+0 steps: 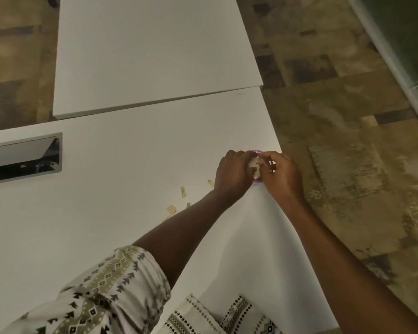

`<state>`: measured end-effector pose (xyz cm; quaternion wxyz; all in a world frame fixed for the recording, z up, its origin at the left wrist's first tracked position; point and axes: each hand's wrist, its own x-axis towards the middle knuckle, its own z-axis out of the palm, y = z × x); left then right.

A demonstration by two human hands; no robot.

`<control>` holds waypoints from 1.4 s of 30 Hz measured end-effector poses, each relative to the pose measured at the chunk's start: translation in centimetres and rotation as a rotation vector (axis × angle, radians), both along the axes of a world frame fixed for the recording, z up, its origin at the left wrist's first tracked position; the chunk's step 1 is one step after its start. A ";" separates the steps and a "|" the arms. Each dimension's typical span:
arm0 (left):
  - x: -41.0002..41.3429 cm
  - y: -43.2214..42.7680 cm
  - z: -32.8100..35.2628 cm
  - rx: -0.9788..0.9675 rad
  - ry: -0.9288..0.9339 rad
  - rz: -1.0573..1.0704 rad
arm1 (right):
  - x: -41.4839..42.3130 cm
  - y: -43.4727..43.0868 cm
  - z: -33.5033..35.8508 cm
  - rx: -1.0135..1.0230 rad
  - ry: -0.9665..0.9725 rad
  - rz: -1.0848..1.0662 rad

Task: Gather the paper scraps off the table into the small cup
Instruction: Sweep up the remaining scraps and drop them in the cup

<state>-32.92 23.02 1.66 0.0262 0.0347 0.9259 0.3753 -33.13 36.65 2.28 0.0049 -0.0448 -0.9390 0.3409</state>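
Flat laminate table: plain white, no pattern.
Small round plastic cup, at the table's right edge: purple.
Torn paper scraps: pale tan.
Rolled fabric sleeve: cream with olive bands and black arrow motifs.
Patchy carpet floor: mottled brown, tan, dark squares.

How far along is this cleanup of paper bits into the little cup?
Partway. Both hands, left hand and right hand, are pressing a bunch of paper scraps into the purple cup near the table's edge. Left to do: several loose scraps lie on the table beside the left forearm.
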 end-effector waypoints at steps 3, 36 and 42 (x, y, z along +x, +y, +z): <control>0.5 -0.5 -0.2 0.011 0.030 0.003 | 0.2 0.1 0.0 0.021 0.024 0.001; 15.8 -15.7 -7.1 -0.422 -0.277 -0.012 | 5.7 -16.2 -8.3 0.337 -0.301 0.685; 15.3 -16.7 -7.3 -0.460 -0.197 -0.075 | 6.6 -16.2 -8.5 0.549 -0.202 0.961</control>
